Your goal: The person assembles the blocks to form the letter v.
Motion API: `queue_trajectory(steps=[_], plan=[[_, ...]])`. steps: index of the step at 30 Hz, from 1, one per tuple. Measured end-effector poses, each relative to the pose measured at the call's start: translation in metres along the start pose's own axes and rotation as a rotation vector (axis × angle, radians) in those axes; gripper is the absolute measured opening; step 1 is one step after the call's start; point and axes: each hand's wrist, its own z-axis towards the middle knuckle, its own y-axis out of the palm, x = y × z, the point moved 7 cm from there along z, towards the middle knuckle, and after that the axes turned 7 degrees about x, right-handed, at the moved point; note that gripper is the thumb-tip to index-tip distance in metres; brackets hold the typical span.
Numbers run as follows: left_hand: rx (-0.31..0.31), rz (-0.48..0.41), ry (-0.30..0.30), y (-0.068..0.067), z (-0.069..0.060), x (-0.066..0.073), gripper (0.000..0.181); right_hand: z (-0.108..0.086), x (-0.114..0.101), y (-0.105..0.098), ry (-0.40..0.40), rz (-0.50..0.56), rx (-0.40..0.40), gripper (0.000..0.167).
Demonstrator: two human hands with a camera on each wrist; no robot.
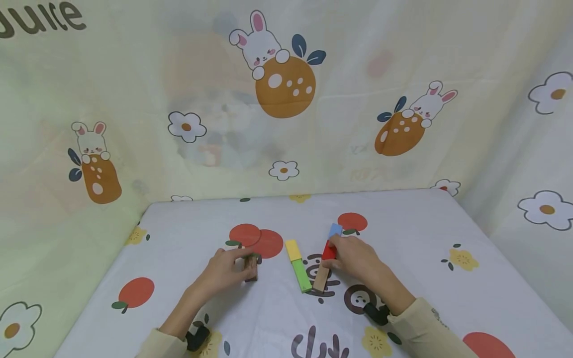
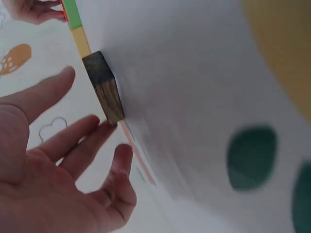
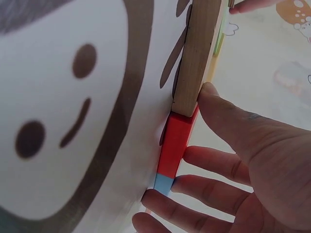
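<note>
My left hand [image 1: 227,267] is beside a dark wooden block [image 1: 252,269]. In the left wrist view, this block [image 2: 109,94] has a near-black part and a brown part; whether it is one piece or two, I cannot tell. A fingertip meets its brown end, while the thumb stands apart. My right hand [image 1: 356,257] touches one side of a straight row: a blue block [image 1: 335,229], a red block [image 1: 329,251] and a plain wood block [image 1: 321,278]. Its thumb lies by the wood block, with fingers along the red and blue ones.
Between the hands, a yellow block [image 1: 293,250] and a green block [image 1: 301,276] lie end to end, slanting beside the right-hand row. A white patterned cloth [image 1: 179,238] covers the table. Behind it hangs a printed curtain [image 1: 224,164].
</note>
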Motion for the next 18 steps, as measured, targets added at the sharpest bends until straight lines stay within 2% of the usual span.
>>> queue_trajectory(steps=[4, 8, 12, 18], plan=[[-0.079, -0.056, -0.037, -0.001, -0.004, -0.010, 0.050, 0.001, 0.001, 0.002, 0.004, 0.006, -0.003, 0.051], [-0.143, -0.088, -0.066, -0.002, -0.007, -0.018, 0.065, 0.001, 0.001, 0.002, 0.012, 0.015, -0.011, 0.050], [-0.163, -0.094, -0.089, -0.003, -0.008, -0.023, 0.072, 0.001, 0.001, 0.001, 0.019, 0.021, -0.012, 0.049], [-0.146, -0.090, -0.113, -0.003, -0.009, -0.026, 0.068, 0.000, 0.001, 0.001, 0.022, 0.021, -0.011, 0.050]])
